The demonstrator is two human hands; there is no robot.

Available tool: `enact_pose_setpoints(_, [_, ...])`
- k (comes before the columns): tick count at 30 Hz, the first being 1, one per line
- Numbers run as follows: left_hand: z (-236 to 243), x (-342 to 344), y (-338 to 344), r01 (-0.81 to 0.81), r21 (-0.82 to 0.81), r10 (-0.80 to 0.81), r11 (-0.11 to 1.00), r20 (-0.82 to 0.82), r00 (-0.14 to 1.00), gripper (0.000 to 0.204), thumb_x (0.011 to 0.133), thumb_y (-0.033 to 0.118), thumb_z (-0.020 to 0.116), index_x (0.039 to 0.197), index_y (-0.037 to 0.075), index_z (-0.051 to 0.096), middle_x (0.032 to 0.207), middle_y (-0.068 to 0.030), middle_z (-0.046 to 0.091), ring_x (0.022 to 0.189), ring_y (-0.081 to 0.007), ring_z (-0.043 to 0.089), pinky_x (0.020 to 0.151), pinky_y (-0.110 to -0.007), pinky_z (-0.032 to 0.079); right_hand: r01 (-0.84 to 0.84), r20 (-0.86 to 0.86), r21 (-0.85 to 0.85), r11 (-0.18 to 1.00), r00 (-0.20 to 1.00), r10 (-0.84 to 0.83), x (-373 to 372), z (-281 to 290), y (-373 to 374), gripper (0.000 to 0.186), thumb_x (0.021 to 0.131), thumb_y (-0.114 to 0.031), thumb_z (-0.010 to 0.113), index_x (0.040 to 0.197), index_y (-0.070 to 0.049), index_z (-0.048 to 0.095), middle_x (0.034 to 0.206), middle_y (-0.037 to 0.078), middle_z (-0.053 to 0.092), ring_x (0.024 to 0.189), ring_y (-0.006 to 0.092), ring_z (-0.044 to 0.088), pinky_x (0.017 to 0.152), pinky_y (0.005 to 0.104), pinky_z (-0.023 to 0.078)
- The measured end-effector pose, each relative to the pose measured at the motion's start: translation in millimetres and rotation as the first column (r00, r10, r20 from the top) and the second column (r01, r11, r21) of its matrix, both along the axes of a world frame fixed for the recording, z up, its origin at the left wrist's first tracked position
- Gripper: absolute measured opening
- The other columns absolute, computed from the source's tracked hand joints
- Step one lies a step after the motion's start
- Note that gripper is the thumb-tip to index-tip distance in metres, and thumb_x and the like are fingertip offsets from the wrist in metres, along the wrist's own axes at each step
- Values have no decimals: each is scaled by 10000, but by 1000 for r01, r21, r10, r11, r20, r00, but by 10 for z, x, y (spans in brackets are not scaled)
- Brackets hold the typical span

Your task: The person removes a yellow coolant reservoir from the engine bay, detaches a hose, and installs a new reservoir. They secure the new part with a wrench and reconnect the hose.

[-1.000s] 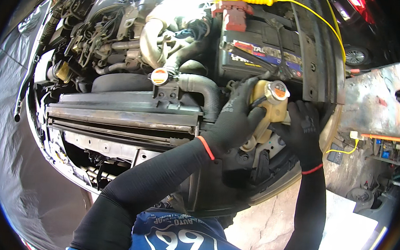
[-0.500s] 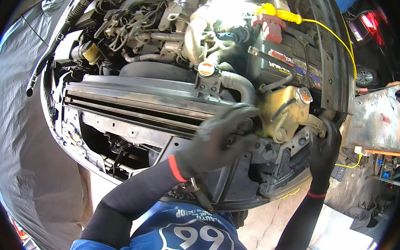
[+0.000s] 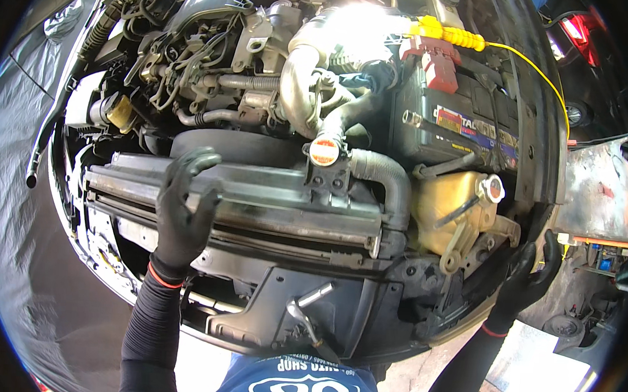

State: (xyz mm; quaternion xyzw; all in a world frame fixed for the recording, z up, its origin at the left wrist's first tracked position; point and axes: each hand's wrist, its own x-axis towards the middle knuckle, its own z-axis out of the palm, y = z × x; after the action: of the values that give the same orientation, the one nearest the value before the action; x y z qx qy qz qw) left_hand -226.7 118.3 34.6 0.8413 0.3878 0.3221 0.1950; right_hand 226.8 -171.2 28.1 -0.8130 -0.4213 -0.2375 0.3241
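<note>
My left hand (image 3: 186, 213), in a black glove, hovers over the radiator (image 3: 256, 196) with its fingers curved and apart and nothing in them. On the right, my gloved right hand (image 3: 529, 279) is at the car's front corner, fingers spread, close to the yellowed coolant reservoir (image 3: 444, 211); it holds nothing that I can see. A ratchet wrench (image 3: 308, 316) with a socket piece lies on the black plastic panel (image 3: 256, 315) in front of the radiator. Between my hands, the radiator cap (image 3: 323, 152) sits on its neck.
A battery (image 3: 433, 124) stands behind the reservoir. The bright work light (image 3: 446, 35) has a yellow handle and cord. A grey cover (image 3: 25, 214) hangs along the left side. Beyond the fender at right are a metal-topped table (image 3: 598, 192) and another vehicle (image 3: 588, 62).
My left hand has swung left from beside the reservoir to over the radiator's left part, uncovering the ratchet. My right hand has come away from the reservoir's bracket, slightly right and down.
</note>
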Motion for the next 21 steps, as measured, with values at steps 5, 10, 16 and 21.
enact_pose_setpoints(5, [-84,886,442,165,-92,-177,982,-134,975,213,980,172,694,1128,20,700,1135,-152,706,1013,-347,703,877,-423,549,161,-140,22,987,978,-156,365,-200,220,353,1047,-108,650,1386,-12,640,1365,145,656,1264,296,617,1083,426,481])
enact_pose_setpoints(10, [-225,1835,997,286,-170,-333,943,-509,794,337,1013,331,622,940,17,719,831,-232,707,848,-425,704,792,-551,534,60,-57,1,998,997,-60,420,-217,195,301,1092,-127,579,1342,21,661,1327,137,688,1214,253,651,1035,394,518])
enact_pose_setpoints(16, [-361,2448,1199,326,-162,-327,931,-765,555,392,1006,391,621,928,30,753,893,-215,749,890,-400,742,803,-507,563,91,-333,190,978,943,-23,436,-270,167,298,1067,-77,590,1328,47,662,1328,141,688,1212,242,648,1046,380,520])
enact_pose_setpoints(21, [-658,2464,1345,416,-205,-406,886,-777,481,299,1083,417,526,1196,156,616,977,-115,692,907,-313,675,842,-451,506,65,-439,270,961,896,63,462,-297,128,299,1062,-81,598,1323,52,657,1331,144,682,1205,237,648,1035,371,528])
